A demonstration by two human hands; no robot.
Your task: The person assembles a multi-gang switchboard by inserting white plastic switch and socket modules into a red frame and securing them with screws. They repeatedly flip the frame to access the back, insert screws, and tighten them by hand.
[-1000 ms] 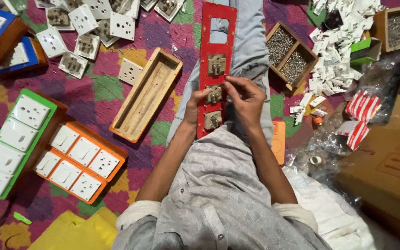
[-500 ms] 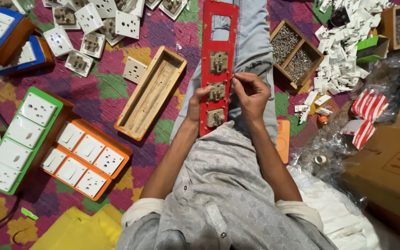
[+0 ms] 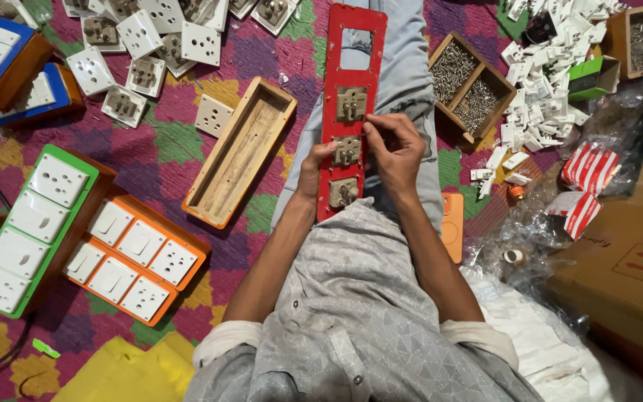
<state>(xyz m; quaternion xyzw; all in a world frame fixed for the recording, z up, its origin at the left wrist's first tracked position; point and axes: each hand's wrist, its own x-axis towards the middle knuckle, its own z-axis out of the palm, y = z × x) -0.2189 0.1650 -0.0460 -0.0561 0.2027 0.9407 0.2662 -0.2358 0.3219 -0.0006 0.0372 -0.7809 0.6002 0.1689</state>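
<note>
Hands (image 3: 351,156) on red plate (image 3: 353,67), patterned mat (image 3: 165,141), cardboard box (image 3: 634,260)

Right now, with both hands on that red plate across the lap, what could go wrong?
The red plate lies loose along the leg, steadied only by the left hand; it might tip and slide off. The right hand pinches something too small to identify at the middle socket module; a dropped piece could vanish on the patterned mat. The open screw tray beside the knee could get knocked.
</note>
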